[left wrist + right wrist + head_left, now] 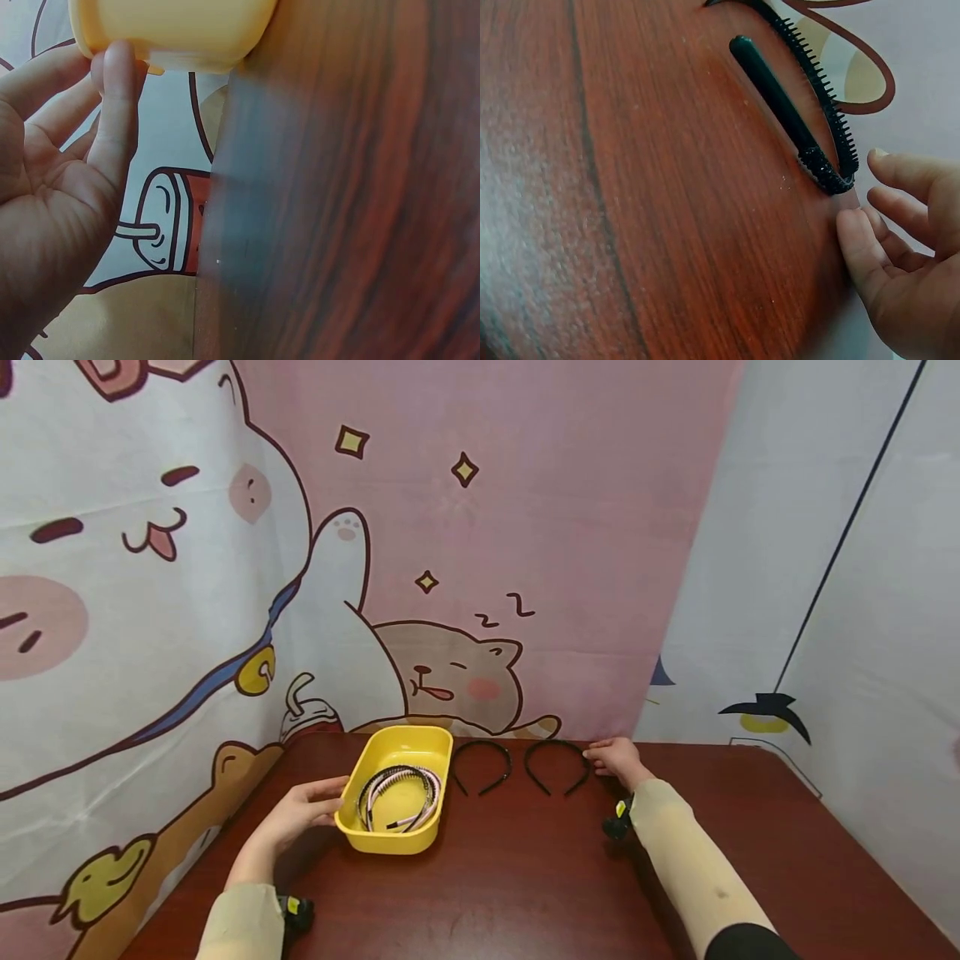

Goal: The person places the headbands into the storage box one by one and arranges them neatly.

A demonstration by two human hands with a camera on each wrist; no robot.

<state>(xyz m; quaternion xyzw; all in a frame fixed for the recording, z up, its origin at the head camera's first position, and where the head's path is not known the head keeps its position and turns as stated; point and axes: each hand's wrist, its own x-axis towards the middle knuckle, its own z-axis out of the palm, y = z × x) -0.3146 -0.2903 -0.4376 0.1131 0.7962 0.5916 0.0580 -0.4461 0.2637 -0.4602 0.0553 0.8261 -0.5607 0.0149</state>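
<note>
My left hand [292,817] holds a yellow plastic basin [390,843] by its left side, with thumb and fingers pinching the edge in the left wrist view. Inside the basin lie several looped headbands [431,787], pink and black ones among them. Two black headbands lie on the table to the right of the basin, a left one [480,742] and a right one [527,767]. Beside the right one's outer curve is my right hand [618,761]. In the right wrist view its bent fingers are just off that toothed headband [776,94], with nothing held.
The dark red-brown wooden table [510,893] runs back to a pink cloth backdrop [577,568] printed with cartoon animals. White cloth [885,610] hangs at the right.
</note>
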